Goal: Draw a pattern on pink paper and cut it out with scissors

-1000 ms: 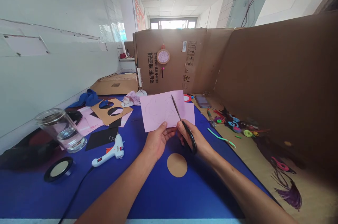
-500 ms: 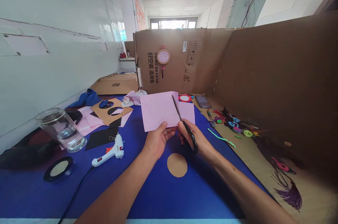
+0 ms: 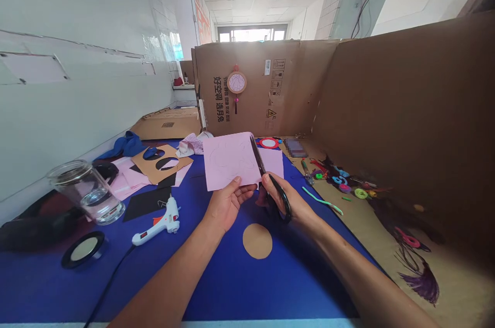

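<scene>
Over the blue-covered counter (image 3: 270, 287), the left hand's grip (image 3: 228, 205) pinches a pale pink paper sheet (image 3: 228, 160) aloft, clear for the black-handled steel scissors (image 3: 258, 159) held narrowly in the right hand's grip (image 3: 282, 198)

Counter (image 3: 278, 287): glass jar (image 3: 85, 192) near left edge, hot glue gun (image 3: 157, 225) right of it, card stencil (image 3: 160, 164) behind both. Paper sheet (image 3: 228, 160) and scissors (image 3: 258, 157) held above centre; card disc (image 3: 257, 241) lies nearer front edge. Cardboard partition (image 3: 247, 91) stands behind rear edge.
</scene>
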`<state>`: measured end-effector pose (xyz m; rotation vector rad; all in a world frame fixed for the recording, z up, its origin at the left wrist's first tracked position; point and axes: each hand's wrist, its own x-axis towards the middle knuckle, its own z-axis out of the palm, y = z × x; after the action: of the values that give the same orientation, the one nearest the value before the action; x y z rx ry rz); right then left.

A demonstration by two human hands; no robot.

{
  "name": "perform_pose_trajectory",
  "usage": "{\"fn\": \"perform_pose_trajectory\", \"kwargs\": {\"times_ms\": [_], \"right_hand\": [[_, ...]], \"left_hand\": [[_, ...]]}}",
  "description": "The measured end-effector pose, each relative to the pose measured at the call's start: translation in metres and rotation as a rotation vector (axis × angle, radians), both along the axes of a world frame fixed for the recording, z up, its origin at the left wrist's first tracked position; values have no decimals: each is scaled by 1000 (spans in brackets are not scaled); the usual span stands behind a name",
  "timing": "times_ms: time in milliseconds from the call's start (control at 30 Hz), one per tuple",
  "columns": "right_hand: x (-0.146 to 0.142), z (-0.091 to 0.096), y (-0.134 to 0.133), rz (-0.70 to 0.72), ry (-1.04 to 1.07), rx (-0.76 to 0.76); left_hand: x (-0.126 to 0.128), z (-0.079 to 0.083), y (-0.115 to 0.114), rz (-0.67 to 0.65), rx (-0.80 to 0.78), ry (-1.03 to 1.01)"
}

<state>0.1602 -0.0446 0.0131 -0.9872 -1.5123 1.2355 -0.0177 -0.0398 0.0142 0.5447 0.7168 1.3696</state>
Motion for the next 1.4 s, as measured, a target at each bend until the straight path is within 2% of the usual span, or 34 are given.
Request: {"fn": "perform_pose_trajectory", "kwargs": {"times_ms": [267, 600, 1167, 1400], "right_hand": [[0, -2, -2, 83, 106, -120], [0, 0, 0, 103, 204, -156], [3, 1, 6, 73, 309, -202], [3, -6, 12, 61, 374, -194]], "left_hand": [[-11, 6, 5, -1, 20, -5], [-10, 10, 3, -4, -19, 10], [-7, 5, 2, -64, 16, 60], [-6, -1, 2, -113, 53, 82]]}}
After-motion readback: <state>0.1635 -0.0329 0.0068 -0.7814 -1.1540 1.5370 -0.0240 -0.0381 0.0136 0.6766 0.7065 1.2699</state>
